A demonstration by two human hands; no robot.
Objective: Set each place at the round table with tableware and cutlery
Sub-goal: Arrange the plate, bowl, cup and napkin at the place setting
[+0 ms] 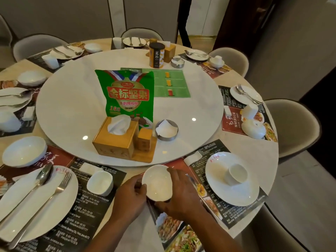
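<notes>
At the counter's (pixel 261 153) near edge, the left hand (pixel 131 194) and right hand (pixel 181 195) gripped a white bowl (pixel 157 182), likely next to be lowered level onto the placemat (pixel 209 210).

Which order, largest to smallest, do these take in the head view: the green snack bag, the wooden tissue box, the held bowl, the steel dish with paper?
1. green snack bag
2. wooden tissue box
3. bowl, which is nearest the camera, so its look may flatter it
4. steel dish
</notes>
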